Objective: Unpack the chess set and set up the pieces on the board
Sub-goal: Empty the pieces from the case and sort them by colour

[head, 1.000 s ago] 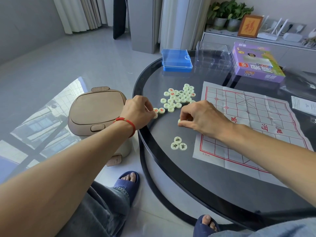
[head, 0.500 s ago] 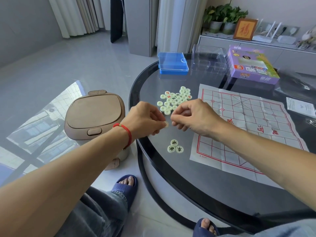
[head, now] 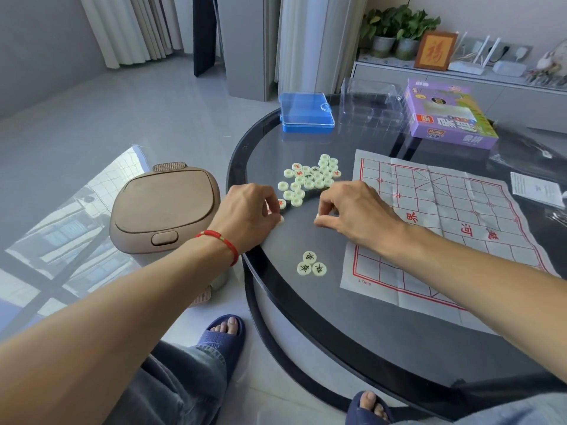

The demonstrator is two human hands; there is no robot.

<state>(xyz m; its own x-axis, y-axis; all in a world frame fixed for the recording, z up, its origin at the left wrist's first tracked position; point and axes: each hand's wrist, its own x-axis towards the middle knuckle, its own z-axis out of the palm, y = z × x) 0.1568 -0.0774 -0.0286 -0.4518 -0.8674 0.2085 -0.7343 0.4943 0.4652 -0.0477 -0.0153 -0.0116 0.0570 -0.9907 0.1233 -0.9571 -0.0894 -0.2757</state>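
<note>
Head view: left hand (head: pixel 251 210) and right hand (head: pixel 352 210) each pinch one pale round chess disc off the dark glass table (head: pixel 306 317), loose disc pile (head: pixel 310 179) just beyond both grips, three sorted black-marked discs (head: pixel 310 264) nearer, red-lined paper board (head: pixel 445 228) right, likely sorting before placement.

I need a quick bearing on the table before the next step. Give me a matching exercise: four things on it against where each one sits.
Things:
1. blue case
2. purple box
3. paper board
4. three black-marked pieces

Places:
A. near table edge, left of the board's near corner
B. far right of the table
C. far side, beyond the loose pile of pieces
D. spread flat under the right forearm

Pairs: 1-C, 2-B, 3-D, 4-A
</note>
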